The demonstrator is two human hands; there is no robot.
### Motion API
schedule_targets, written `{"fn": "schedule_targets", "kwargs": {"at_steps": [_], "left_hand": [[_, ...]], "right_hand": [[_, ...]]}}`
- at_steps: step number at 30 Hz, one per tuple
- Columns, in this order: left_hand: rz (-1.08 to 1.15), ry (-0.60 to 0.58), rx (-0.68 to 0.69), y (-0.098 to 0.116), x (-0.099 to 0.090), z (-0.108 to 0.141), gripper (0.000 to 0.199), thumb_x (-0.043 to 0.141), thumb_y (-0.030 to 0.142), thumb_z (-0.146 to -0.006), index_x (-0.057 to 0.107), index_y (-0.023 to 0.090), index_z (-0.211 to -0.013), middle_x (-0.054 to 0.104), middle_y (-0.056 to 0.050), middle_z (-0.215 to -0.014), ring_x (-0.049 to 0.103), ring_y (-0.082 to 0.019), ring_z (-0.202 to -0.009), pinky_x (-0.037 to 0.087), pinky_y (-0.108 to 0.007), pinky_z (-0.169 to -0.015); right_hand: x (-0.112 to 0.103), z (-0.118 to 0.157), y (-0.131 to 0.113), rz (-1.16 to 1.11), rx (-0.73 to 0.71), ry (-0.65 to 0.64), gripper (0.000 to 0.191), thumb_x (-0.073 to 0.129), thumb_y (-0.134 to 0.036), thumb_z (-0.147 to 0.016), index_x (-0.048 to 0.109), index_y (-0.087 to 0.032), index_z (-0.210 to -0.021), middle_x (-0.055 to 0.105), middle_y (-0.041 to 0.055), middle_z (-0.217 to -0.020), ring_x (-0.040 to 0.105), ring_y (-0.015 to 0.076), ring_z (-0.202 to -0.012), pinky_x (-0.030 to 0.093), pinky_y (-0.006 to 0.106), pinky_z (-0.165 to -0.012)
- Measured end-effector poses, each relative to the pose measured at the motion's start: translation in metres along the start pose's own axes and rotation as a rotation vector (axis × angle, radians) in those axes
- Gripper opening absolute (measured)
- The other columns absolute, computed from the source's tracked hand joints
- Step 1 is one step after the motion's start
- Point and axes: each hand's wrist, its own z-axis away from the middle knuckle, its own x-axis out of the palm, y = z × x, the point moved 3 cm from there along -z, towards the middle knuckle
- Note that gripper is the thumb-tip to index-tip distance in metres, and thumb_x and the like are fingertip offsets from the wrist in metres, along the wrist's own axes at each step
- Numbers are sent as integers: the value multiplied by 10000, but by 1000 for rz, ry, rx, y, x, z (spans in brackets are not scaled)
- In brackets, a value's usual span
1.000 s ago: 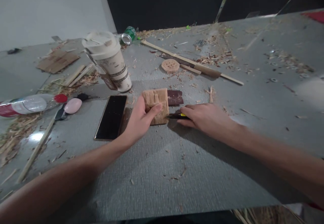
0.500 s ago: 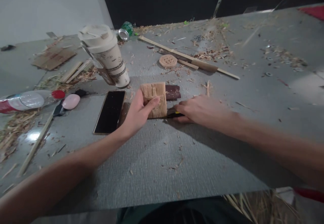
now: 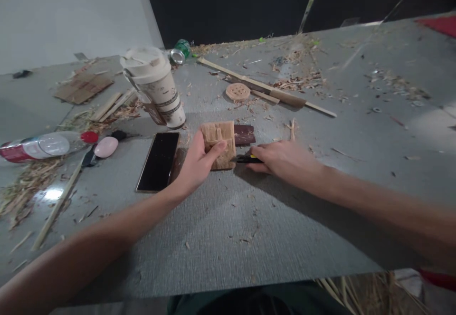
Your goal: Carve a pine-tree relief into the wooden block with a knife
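My left hand (image 3: 197, 165) grips a small square block of carved wood (image 3: 225, 133) by its left side, the thumb lying across its face. A raised bar shows in the wood's upper half. Closed round a black and yellow utility knife (image 3: 245, 159) is my right hand (image 3: 281, 160), its fingers wrapped on the handle. The knife's front end points left and meets the lower right edge of the wood; the blade tip is hard to make out. Behind the block, a dark reddish-brown flat piece (image 3: 244, 134) lies on the table, partly covered by the block.
A phone (image 3: 158, 163) and a lidded paper cup (image 3: 160, 94) stand left of the work. Further left lie a plastic bottle (image 3: 53, 145) and a pink oval object (image 3: 106, 147). A round wooden piece (image 3: 238, 92), long sticks (image 3: 245, 80), a green can (image 3: 180, 51) and shavings lie behind.
The view has shifted slightly, so everything sits a little lower and further right. The knife has turned a little and shows more clearly at the wood's edge; both grips stay the same.
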Motion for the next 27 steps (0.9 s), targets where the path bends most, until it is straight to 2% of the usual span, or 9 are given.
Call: {"fn": "schedule_targets", "kwargs": {"at_steps": [6, 11, 15, 20, 27], "left_hand": [[25, -23, 14, -4, -1, -2, 419, 810, 544, -1037, 655, 261, -1304, 762, -75, -1279, 738, -290, -1205, 648, -473, -1075], [23, -18, 28, -9, -2, -3, 374, 827, 525, -1024, 680, 261, -1245, 760, -69, -1293, 720, -287, -1255, 611, -493, -1158], [40, -27, -2, -10, -2, -4, 345, 826, 504, -1025, 679, 250, -1206, 756, -68, -1260, 729, -266, -1189, 631, -441, -1079], [60, -54, -13, -13, -1, -5, 376, 812, 495, -1032, 664, 246, -1272, 762, -79, -1288, 737, -273, -1190, 633, -436, -1040], [79, -90, -27, -12, 1, -2, 395, 792, 504, -1054, 642, 251, -1318, 760, -76, -1286, 752, -279, -1177, 646, -416, -990]], "right_hand": [[-6, -6, 0, -16, -43, -11, 389, 586, -530, -1166, 711, -198, -1008, 741, 55, -801, 638, 181, -647, 222, 352, -601], [-11, -9, 0, -23, -89, -23, 375, 582, -490, -1162, 756, -191, -1019, 732, 54, -783, 626, 177, -662, 251, 346, -620], [-16, -9, -2, -37, -119, -37, 359, 590, -448, -1154, 782, -174, -1024, 737, 66, -782, 626, 184, -672, 275, 344, -626], [-20, -11, -2, -65, -155, -41, 364, 572, -401, -1157, 816, -174, -1011, 738, 64, -773, 638, 185, -693, 311, 336, -646], [-17, -15, 4, -96, -209, -64, 325, 652, -418, -1126, 818, -183, -975, 760, 63, -774, 617, 171, -647, 283, 328, -610]]}}
